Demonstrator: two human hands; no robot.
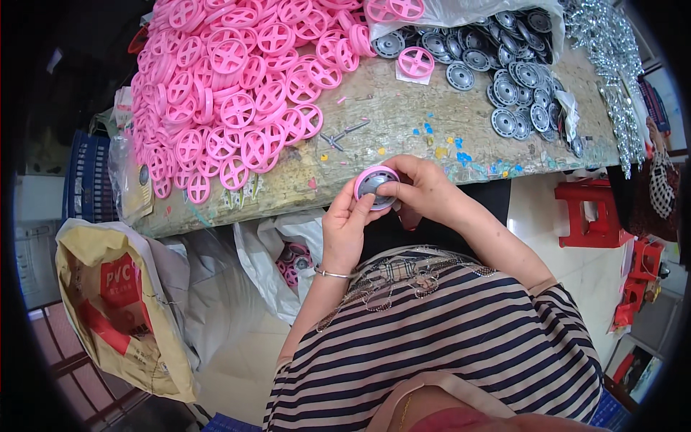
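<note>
Just past the table's near edge, both my hands hold a small wheel with a pink rim (pixel 362 175) and a grey hubcap-like disc (pixel 373 182) set in its face. My left hand (pixel 344 225) grips its lower left side, thumb on the disc. From the right, my right hand (pixel 426 189) wraps the rim, its thumb also pressing on the disc. The wheel's underside is hidden by my fingers. Ahead to the left lies a large heap of pink spoked wheels (pixel 237 109). Grey discs (pixel 505 122) are piled at the right, some spilling from a white bag (pixel 461 13).
The worn table (pixel 345 162) carries a grey pronged piece (pixel 344 135) and blue and yellow scraps (pixel 464 157). An open paper sack (pixel 126 288) stands at the left. A white bag (pixel 252 248) under the table holds pink-rimmed wheels. Red stools (pixel 590 209) and silver tinsel (pixel 612 72) are right.
</note>
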